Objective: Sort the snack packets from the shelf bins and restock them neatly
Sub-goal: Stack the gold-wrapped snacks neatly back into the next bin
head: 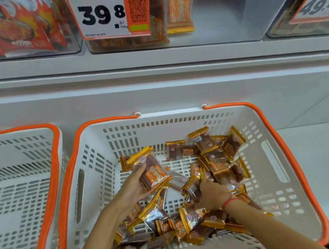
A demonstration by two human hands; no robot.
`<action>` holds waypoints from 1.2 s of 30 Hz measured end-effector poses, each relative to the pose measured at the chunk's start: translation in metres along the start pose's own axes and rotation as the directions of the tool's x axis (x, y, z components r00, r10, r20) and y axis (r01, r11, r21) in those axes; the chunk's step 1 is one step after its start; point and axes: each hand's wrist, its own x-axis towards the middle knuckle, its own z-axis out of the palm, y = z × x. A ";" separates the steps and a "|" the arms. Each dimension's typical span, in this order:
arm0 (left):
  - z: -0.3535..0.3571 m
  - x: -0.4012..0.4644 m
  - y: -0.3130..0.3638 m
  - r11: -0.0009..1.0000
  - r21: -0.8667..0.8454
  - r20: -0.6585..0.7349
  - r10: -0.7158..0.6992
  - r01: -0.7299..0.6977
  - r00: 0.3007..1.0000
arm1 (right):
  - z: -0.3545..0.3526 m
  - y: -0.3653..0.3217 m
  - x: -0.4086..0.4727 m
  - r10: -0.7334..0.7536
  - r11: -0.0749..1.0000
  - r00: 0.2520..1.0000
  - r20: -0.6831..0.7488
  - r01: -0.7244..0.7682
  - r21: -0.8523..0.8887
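- Your left hand (pixel 133 188) grips a small stack of packets (pixel 153 174), thumb on top, fingers curled under, held just above the basket floor.
- Your right hand (pixel 211 194) is down in the loose pile (pixel 185 222); fingers look curled round a packet or two, but the blur makes that hard to confirm.
- Step in hand, I'd judge: gathering loose packets into the left-hand stack. Keep every label facing the same way, edges flush, gold seams aligned, before adding the next one.
- Don't overfill the left grip; the film wrappers look slick and a thick stack would likely fan out.
- White basket (pixel 267 152) with orange rim: holds all the loose packets, heaped near you and toward the right wall, with bare floor at the left and far side.
- Second basket (pixel 21 185) just beside it on the left: no packets seen in it.
- Above, clear shelf bin (pixel 228 11) behind the 39.8 price tag (pixel 103 13): matching packets stand at its left, right part bare. That's the likely restock spot.
- Neighbour bin (pixel 11 29) at left holds red flame-print packs.
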 end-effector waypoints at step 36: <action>0.101 -0.080 0.097 0.888 0.101 0.058 0.446 -0.450 0.893 | -0.174 -0.070 -0.091 0.018 0.579 0.479 -0.878 0.711 0.400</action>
